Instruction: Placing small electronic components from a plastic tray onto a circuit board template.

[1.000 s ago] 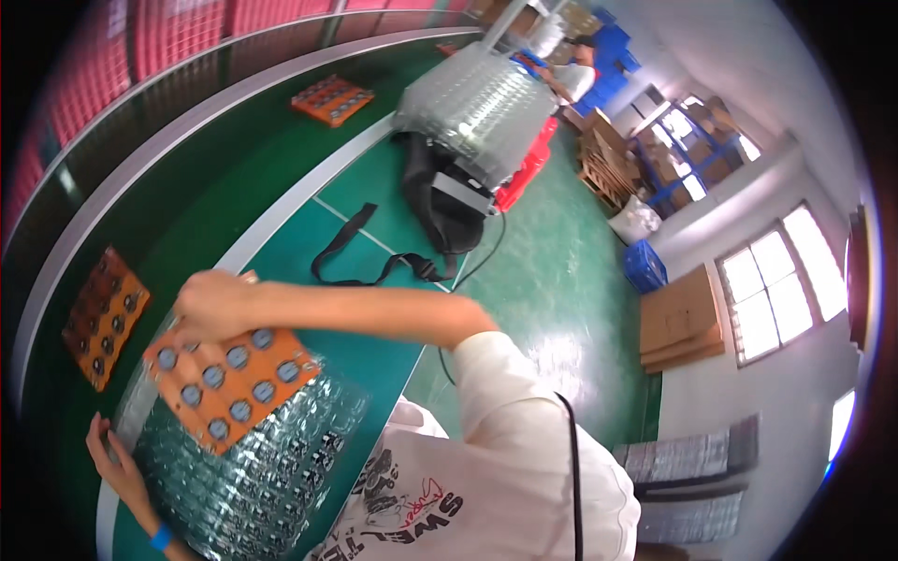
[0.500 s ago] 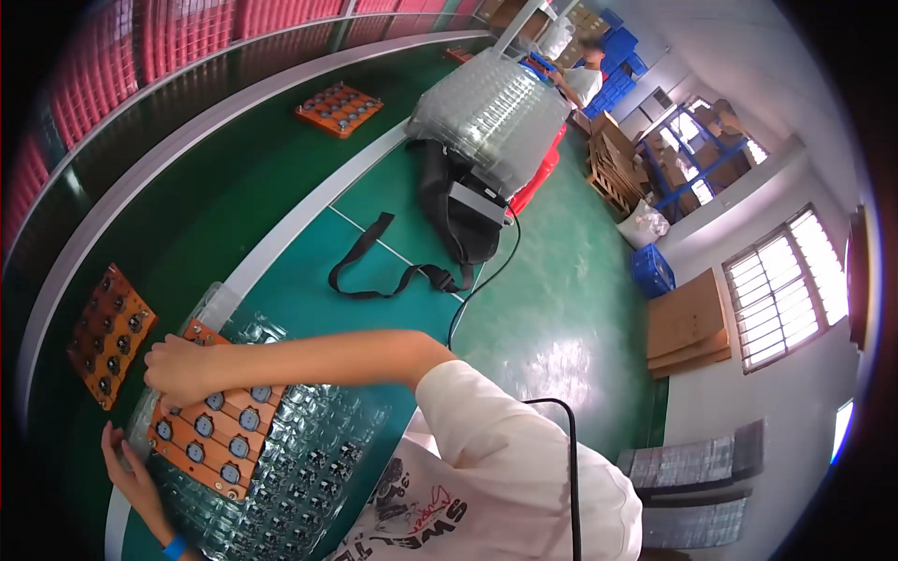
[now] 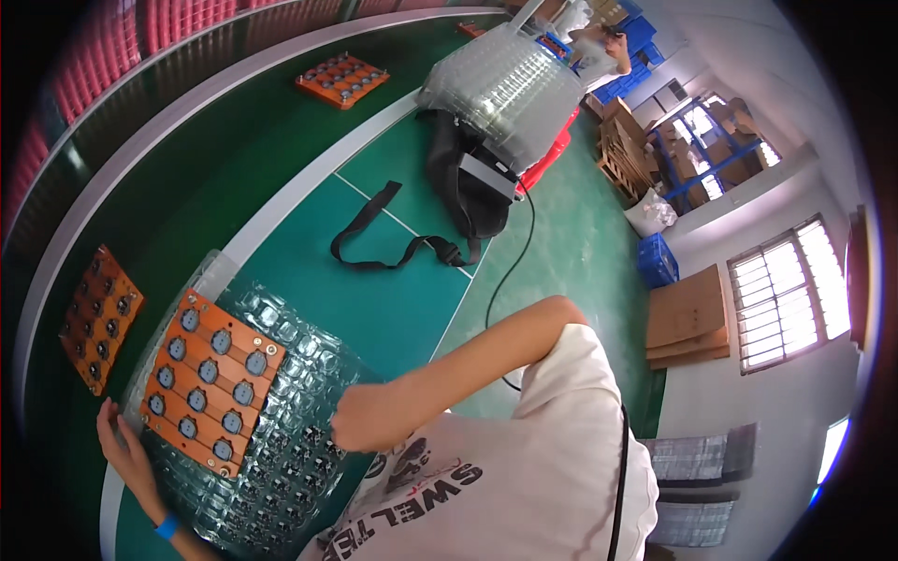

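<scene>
The orange board (image 3: 224, 383) is lying flat on the clear tray (image 3: 313, 341), which is supporting it over the teal tabletop (image 3: 374, 318). The left hand (image 3: 131, 458), fingers parted, is lingering alongside, perhaps steadying things; the right hand (image 3: 369, 416) is showing curled fingers, grip impossible to tell.

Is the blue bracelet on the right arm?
No, the blue bracelet is on the same arm as the left hand.
</scene>
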Demonstrator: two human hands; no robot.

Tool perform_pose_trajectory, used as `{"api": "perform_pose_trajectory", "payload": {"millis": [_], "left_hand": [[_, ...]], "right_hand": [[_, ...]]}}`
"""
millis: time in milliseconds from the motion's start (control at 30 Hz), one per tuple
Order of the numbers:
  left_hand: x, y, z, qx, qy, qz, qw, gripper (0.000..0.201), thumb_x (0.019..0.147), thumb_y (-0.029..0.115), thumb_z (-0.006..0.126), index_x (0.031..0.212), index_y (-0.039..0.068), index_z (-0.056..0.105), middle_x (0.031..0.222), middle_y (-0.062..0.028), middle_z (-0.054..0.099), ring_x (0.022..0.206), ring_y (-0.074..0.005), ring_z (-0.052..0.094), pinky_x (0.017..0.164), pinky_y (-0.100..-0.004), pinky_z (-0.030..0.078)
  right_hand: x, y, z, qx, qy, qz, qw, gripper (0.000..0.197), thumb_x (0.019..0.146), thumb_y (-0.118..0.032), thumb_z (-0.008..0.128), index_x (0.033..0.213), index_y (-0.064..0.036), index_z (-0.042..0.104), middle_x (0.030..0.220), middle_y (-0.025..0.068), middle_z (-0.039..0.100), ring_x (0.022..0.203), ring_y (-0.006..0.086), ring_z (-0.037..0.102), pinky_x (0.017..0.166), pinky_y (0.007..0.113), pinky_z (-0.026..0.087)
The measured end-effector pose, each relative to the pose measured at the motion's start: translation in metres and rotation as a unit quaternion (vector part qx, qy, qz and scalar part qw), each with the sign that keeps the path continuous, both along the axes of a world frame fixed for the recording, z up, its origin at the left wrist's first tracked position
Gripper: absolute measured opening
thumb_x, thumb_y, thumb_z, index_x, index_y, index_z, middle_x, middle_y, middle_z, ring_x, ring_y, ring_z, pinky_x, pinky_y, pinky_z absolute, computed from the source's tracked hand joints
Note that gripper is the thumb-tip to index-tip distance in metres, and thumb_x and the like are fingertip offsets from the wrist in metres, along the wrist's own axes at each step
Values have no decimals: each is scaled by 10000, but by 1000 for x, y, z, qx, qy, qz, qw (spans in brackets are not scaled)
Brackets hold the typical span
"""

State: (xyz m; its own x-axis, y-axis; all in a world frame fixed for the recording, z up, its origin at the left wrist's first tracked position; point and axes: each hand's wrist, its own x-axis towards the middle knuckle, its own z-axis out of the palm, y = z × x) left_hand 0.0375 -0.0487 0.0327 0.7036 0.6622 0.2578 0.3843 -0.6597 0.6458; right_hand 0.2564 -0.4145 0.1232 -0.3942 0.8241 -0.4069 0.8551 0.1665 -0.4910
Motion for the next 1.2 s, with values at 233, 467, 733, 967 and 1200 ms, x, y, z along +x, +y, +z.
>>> {"api": "perform_pose_trajectory", "payload": {"millis": [233, 467, 733, 967, 1200], "left_hand": [[3, -3, 1, 51, 20, -26, 998, 312, 1036, 109, 479, 1317, -6, 553, 1286, -164, 604, 1207, -287, 578, 1023, -376, 449], [1, -3, 0, 66, 21, -28, 997, 268, 1032, 96, 480, 1258, -17, 570, 1247, -162, 611, 1181, -297, 583, 1011, -369, 446], [1, 0, -8, 84, 22, -35, 996, 251, 1028, 88, 474, 1229, -24, 575, 1242, -166, 601, 1179, -311, 574, 1016, -383, 434], [-2, 1, -6, 74, 37, -37, 996, 249, 1030, 92, 473, 1224, -23, 577, 1229, -166, 603, 1172, -313, 577, 1011, -384, 437], [1, -1, -2, 79, 22, -53, 995, 227, 1026, 77, 465, 1196, -26, 575, 1203, -172, 597, 1138, -323, 576, 981, -392, 445]], "right_hand": [[-5, 33, -42, 211, -8, -135, 968, 161, 748, -180, 674, 689, -30, 674, 654, 129, 661, 627, 325, 677, 537, 432, 524], [-3, 64, -52, 290, 27, -205, 934, 323, 842, -275, 659, 604, -56, 652, 612, 126, 636, 587, 308, 656, 505, 412, 488], [-5, 77, -65, 316, 5, -180, 932, 411, 905, -325, 627, 592, -61, 656, 568, 100, 614, 542, 319, 627, 510, 415, 489], [10, 51, -40, 290, 13, -114, 950, 337, 876, -303, 648, 666, -39, 656, 572, 103, 618, 576, 315, 651, 522, 433, 500], [21, 16, -19, 168, -12, -99, 981, 188, 807, -190, 648, 789, -3, 642, 647, 143, 660, 647, 339, 687, 571, 460, 526]]}}
